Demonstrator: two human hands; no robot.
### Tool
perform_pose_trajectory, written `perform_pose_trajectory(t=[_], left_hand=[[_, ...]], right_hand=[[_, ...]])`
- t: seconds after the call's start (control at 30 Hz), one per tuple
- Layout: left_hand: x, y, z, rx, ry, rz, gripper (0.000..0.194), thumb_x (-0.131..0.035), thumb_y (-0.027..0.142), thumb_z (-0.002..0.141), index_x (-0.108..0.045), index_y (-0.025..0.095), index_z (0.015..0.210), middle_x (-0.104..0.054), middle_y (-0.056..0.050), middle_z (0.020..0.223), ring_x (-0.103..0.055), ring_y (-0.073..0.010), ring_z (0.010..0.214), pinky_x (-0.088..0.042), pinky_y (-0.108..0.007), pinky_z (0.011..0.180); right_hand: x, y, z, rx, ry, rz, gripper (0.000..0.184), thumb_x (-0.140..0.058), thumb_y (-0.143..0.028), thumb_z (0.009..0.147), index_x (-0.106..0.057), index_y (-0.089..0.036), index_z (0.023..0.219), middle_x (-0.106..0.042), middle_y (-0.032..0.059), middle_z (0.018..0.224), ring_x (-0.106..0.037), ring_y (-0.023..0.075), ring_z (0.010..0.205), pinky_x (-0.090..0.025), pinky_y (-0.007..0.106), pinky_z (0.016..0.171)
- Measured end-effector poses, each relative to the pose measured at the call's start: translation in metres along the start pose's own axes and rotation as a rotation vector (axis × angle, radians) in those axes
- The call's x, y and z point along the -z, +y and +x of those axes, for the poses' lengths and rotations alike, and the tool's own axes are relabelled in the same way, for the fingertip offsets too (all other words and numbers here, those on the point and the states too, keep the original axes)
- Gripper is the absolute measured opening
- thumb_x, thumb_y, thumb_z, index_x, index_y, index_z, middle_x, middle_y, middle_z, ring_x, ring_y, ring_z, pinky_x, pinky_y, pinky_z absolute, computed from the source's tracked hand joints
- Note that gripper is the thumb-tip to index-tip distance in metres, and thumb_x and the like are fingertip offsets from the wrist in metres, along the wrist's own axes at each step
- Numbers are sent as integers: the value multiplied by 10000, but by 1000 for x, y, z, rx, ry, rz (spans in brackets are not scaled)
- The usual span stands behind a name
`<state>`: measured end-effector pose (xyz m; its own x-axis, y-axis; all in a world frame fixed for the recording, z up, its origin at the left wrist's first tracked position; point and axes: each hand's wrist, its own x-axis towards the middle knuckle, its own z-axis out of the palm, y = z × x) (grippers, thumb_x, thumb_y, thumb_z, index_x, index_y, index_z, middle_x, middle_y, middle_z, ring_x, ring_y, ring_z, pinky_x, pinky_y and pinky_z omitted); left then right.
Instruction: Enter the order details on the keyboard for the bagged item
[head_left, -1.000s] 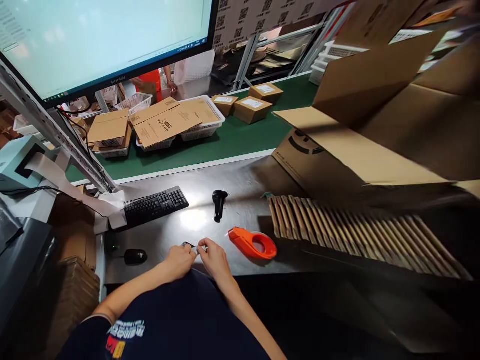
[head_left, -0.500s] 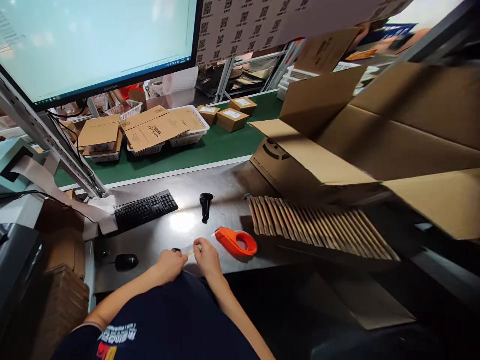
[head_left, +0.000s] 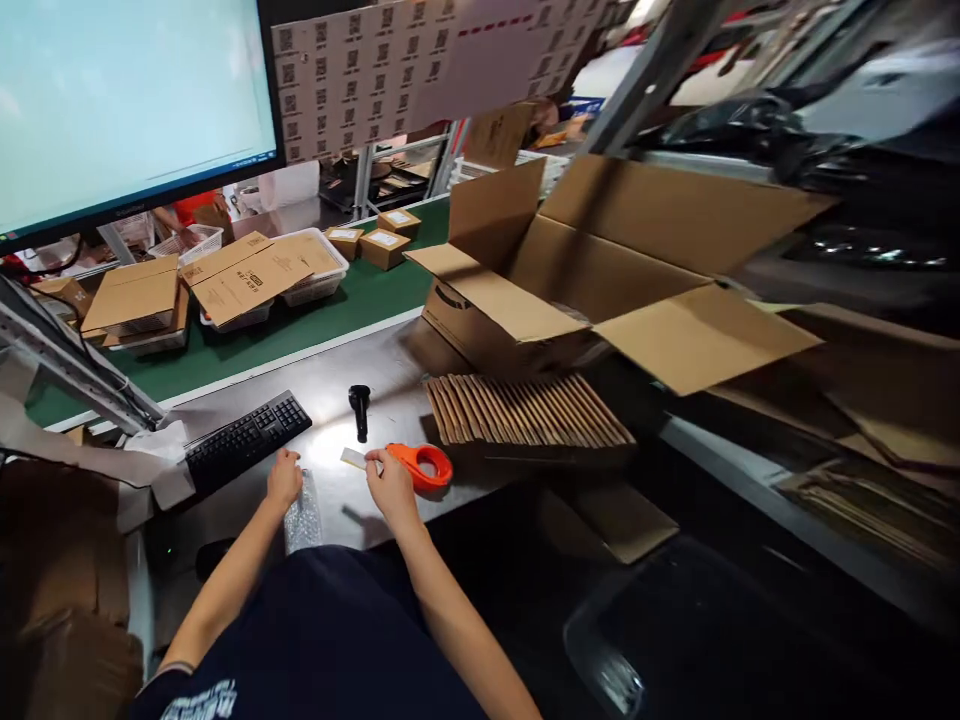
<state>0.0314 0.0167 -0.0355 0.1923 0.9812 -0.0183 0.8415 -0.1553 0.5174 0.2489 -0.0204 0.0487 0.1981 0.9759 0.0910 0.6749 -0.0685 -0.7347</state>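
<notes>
My left hand (head_left: 284, 482) is closed at the top of a clear bubble-wrap bag (head_left: 303, 518), which hangs down towards my body. A small pale label strip (head_left: 352, 458) sticks out from the pinched fingertips of my right hand (head_left: 391, 487). Just beside that hand lies an orange tape dispenser (head_left: 431, 467) on the metal table (head_left: 341, 500). A black handheld scanner (head_left: 360, 410) rests a little beyond the label. To the left of the scanner is a black keyboard (head_left: 247, 440).
A row of flat cardboard pieces (head_left: 525, 410) stands on the right, before a large open carton (head_left: 510, 300). Behind the table runs a green conveyor (head_left: 300, 335) with baskets and small boxes (head_left: 384, 248). A monitor (head_left: 135, 110) hangs at upper left.
My hands have moved apart, the left with the bubble-wrap bag, the right with the label strip. The view has turned to the right.
</notes>
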Motion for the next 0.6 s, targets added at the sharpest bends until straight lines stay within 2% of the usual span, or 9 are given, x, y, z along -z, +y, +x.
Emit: perform_pose_trajectory(t=[0.07, 0.13, 0.2, 0.23, 0.33, 0.4, 0.47, 0.5, 0.6], left_hand=[[5, 2, 2, -52, 20, -46, 383, -519, 103, 991, -588, 135, 1367, -620, -168, 1355, -701, -209, 997, -604, -389, 908], [7, 12, -3, -200, 7, -133, 513, -667, 170, 937, -545, 200, 1434, -641, -121, 1379, -695, -205, 1093, -597, -364, 949], [4, 23, -13, -313, 4, -224, 551, -743, 183, 863, -577, 215, 1387, -697, -96, 1325, -681, -226, 1169, -576, -393, 1009], [3, 28, -18, -321, 13, -264, 477, -727, 179, 861, -614, 208, 1323, -730, -90, 1265, -685, -232, 1156, -565, -407, 1019], [0, 35, -30, -162, 56, -357, 160, -594, 189, 920, -701, 190, 1038, -767, -52, 956, -700, -204, 884, -560, -388, 903], [1, 37, -35, -13, 96, -534, 115, -620, 264, 902, -700, 192, 863, -706, -16, 761, -649, -183, 727, -545, -349, 784], [4, 39, -40, 157, 145, -851, 228, -746, 391, 808, -658, 190, 744, -630, 11, 637, -612, -168, 640, -527, -315, 691], [6, 40, -43, 241, 174, -1021, 323, -806, 460, 746, -634, 189, 717, -599, 24, 600, -603, -158, 610, -525, -302, 660], [8, 44, -51, 409, 268, -1344, 550, -916, 607, 569, -587, 186, 703, -547, 50, 559, -613, -136, 568, -569, -297, 660]], right_hand=[[0, 2, -1, -21, 20, -34, 189, -511, -202, 892, -696, -196, 934, -767, 127, 1044, -698, 275, 960, -517, 411, 898], [-7, -1, -4, -43, -9, -24, 179, -547, -167, 883, -718, -179, 935, -769, 140, 1047, -696, 272, 953, -500, 402, 899], [-21, -7, -8, -62, -58, 27, 160, -587, -157, 870, -735, -187, 919, -776, 116, 982, -698, 260, 903, -501, 396, 888], [-28, -9, -11, -70, -84, 65, 144, -606, -167, 866, -741, -197, 908, -775, 96, 937, -698, 252, 875, -506, 395, 882], [-43, -11, -15, -80, -193, 240, 67, -682, -250, 860, -739, -216, 869, -766, 49, 843, -711, 231, 822, -543, 374, 856], [-48, -7, -16, -84, -234, 387, 142, -715, -337, 860, -732, -221, 939, -794, 62, 968, -741, 231, 911, -575, 362, 879], [-51, 0, -16, -114, -227, 510, 326, -781, -423, 801, -705, -227, 1050, -786, 98, 1150, -741, 247, 1041, -589, 378, 926], [-52, 4, -17, -137, -227, 550, 429, -822, -469, 748, -689, -227, 1076, -778, 113, 1169, -737, 257, 1048, -595, 397, 920], [-58, 10, -18, -193, -351, 638, 587, -879, -641, 593, -662, -217, 935, -770, 74, 874, -728, 249, 813, -599, 399, 747]])
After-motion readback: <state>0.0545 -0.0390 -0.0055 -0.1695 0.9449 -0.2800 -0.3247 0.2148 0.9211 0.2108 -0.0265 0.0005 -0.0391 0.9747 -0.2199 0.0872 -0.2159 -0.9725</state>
